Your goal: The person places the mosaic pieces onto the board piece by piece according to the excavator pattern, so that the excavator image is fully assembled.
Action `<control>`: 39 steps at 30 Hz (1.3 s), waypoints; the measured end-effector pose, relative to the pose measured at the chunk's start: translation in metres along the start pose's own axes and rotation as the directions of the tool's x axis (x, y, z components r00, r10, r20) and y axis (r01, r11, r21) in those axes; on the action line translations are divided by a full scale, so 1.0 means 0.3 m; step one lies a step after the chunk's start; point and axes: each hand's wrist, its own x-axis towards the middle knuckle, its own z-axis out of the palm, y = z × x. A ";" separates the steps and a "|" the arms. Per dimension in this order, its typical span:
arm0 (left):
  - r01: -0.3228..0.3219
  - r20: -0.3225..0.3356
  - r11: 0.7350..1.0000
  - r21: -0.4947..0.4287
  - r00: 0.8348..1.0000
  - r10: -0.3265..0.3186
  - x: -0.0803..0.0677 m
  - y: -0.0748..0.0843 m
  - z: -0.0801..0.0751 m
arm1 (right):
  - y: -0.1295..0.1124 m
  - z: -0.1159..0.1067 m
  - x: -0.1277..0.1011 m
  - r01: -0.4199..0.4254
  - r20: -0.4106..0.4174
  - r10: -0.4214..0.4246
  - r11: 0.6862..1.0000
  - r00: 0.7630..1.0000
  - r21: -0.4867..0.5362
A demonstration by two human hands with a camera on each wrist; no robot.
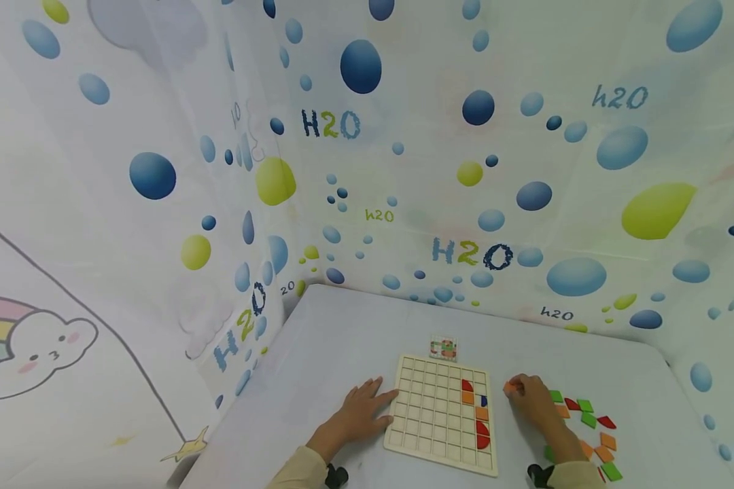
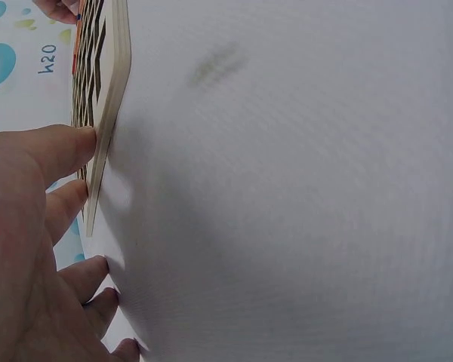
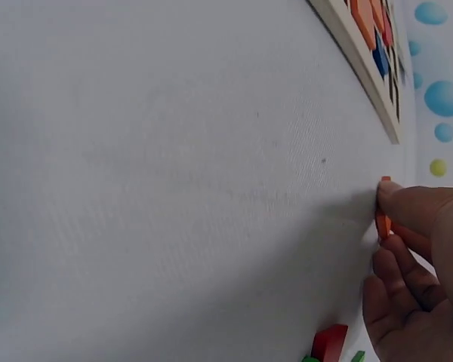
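Note:
A square wooden grid board [image 1: 425, 411] lies on the table, with red, orange and blue tiles set in the cells near its right side. My left hand [image 1: 359, 413] rests at the board's left edge, fingers spread, thumb and index fingertip touching the rim; the other fingertips [image 2: 98, 268] reach the tabletop in the left wrist view. To the right of the board, my right hand [image 1: 531, 399] pinches an orange tile [image 3: 383, 222] between thumb and fingers, low over the table. Part of that tile is hidden by the fingertips.
Loose green, red and orange tiles [image 1: 608, 441] lie scattered around and beyond my right forearm. A small patterned card [image 1: 443, 348] sits just behind the board's far edge. Printed wall sheets [image 1: 416, 176] rise behind and left of the white table [image 1: 324, 339].

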 end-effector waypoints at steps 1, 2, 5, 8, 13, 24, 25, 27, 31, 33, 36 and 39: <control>0.000 0.002 1.000 0.000 1.000 0.000 0.000 0.000 0.000 | -0.004 0.003 -0.002 0.001 0.011 -0.001 1.000 1.000 -0.001; -0.001 0.004 1.000 0.001 1.000 0.001 -0.001 0.000 0.000 | -0.010 0.005 -0.004 0.002 0.019 -0.002 1.000 1.000 -0.004; -0.007 0.005 1.000 -0.001 1.000 0.007 -0.003 0.003 -0.004 | -0.031 0.007 -0.008 0.002 0.039 -0.002 1.000 0.999 0.011; -0.008 0.008 1.000 0.002 1.000 0.008 -0.007 0.005 -0.008 | -0.055 0.009 -0.013 0.012 0.049 -0.013 0.999 0.999 0.032; -0.010 0.005 1.000 0.006 1.000 0.010 -0.010 0.007 -0.008 | -0.105 0.019 -0.033 0.053 0.068 -0.057 0.997 0.996 0.059; -0.014 0.005 1.000 0.001 1.000 0.014 -0.009 0.007 -0.010 | -0.197 0.075 -0.092 0.140 0.126 -0.148 0.988 0.981 0.072; -0.013 0.005 1.000 0.003 1.000 0.013 -0.008 0.006 -0.010 | -0.201 0.084 -0.098 0.159 0.121 -0.166 0.985 0.979 0.061; -0.010 0.005 1.000 0.009 1.000 0.010 -0.007 0.005 -0.008 | -0.208 0.101 -0.109 0.193 0.102 -0.196 0.980 0.975 0.037; -0.006 0.002 1.000 0.012 1.000 0.006 -0.006 0.004 -0.006 | -0.221 0.124 -0.124 0.228 0.082 -0.228 0.974 0.970 0.010; -0.007 0.001 1.000 0.010 1.000 0.007 -0.006 0.004 -0.005 | -0.225 0.130 -0.128 0.239 0.082 -0.237 0.971 0.968 -0.011; -0.006 -0.001 1.000 0.010 1.000 0.006 -0.006 0.005 -0.003 | -0.230 0.135 -0.134 0.255 0.083 -0.251 0.966 0.964 -0.048; -0.005 -0.001 1.000 0.010 1.000 0.005 -0.006 0.005 -0.002 | -0.234 0.135 -0.140 0.266 0.073 -0.261 0.961 0.963 -0.075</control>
